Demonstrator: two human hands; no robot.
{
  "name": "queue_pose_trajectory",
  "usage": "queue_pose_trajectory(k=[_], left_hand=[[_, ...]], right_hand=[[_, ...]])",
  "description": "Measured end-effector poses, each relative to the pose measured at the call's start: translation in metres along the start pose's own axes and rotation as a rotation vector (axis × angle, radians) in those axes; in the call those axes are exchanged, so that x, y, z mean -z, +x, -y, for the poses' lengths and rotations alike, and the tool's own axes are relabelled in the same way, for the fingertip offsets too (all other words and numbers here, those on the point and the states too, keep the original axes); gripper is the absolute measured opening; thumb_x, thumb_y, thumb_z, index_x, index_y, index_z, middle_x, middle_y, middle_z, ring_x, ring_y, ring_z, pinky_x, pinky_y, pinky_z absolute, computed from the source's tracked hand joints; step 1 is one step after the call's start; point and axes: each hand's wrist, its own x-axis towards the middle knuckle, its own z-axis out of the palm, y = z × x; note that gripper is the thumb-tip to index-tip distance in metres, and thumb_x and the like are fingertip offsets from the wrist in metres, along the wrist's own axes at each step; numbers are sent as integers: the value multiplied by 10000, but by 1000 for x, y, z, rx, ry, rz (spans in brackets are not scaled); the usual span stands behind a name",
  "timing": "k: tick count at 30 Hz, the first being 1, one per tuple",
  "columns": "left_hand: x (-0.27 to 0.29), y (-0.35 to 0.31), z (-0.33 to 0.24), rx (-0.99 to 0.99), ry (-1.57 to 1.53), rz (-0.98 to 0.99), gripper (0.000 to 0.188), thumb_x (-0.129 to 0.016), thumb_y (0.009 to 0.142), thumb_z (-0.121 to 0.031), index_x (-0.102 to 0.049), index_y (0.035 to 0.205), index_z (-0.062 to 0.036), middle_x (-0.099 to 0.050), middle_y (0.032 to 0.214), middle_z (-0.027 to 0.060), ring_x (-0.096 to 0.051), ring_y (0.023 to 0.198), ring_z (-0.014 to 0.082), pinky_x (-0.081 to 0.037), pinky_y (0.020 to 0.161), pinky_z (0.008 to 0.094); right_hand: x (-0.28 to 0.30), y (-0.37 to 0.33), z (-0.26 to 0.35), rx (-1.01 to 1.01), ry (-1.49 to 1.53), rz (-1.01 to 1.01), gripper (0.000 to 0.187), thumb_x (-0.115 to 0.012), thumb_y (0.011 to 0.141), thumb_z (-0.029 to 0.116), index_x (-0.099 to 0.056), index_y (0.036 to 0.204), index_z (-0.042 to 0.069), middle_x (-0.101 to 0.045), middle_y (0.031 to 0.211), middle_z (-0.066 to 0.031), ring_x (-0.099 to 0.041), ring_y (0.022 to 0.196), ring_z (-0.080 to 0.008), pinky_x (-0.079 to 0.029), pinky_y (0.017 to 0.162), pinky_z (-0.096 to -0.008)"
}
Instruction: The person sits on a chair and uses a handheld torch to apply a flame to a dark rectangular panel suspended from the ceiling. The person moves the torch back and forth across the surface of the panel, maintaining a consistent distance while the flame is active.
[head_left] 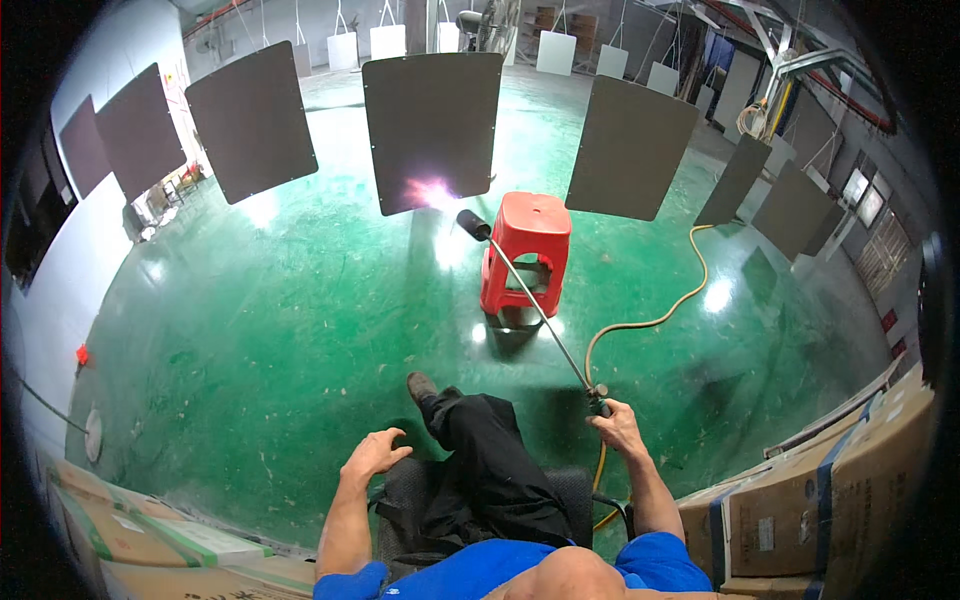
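My right hand point(620, 428) is wrapped round the handle of a gas torch point(545, 318), whose long thin metal tube slants up and away to the left. From its black nozzle point(474, 225) a bright pinkish-white flame point(432, 193) plays on the lower edge of a dark hanging panel point(432, 125). The nozzle end is close beside a red plastic stool point(536, 215); whether they touch I cannot tell. Near the left side of the chair, my left hand point(374, 453) is empty, its fingers loosely bent and apart.
More dark panels hang in a row, including one left point(252, 120) and one right point(632, 145). A yellow hose point(650, 323) snakes over the green floor point(250, 330). Cardboard boxes point(770, 525) stand at lower right and lower left. I sit on a dark chair point(405, 495).
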Motion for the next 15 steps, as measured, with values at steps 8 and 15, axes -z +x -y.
queue_pose_trajectory(k=[8, 15], left_hand=[[6, -3, -7, 38, -12, 35, 522, -676, 857, -365, -588, 1247, -31, -690, 1050, 206, -657, 1017, 323, -508, 892, 414], [11, -3, 2, 63, -31, -21, 527, -682, 852, -364, -586, 1256, -39, -683, 1081, 201, -656, 1027, 320, -511, 893, 404]], right_hand=[[7, 14, -30, 19, 144, -111, 206, -728, 757, 135, -543, 754, 46, -479, 584, 20, -460, 481, -91, -374, 428, -284], [29, 20, -35, 117, 219, -274, 172, -721, 778, 112, -567, 832, 55, -470, 579, 44, -423, 460, -63, -340, 408, -263]])
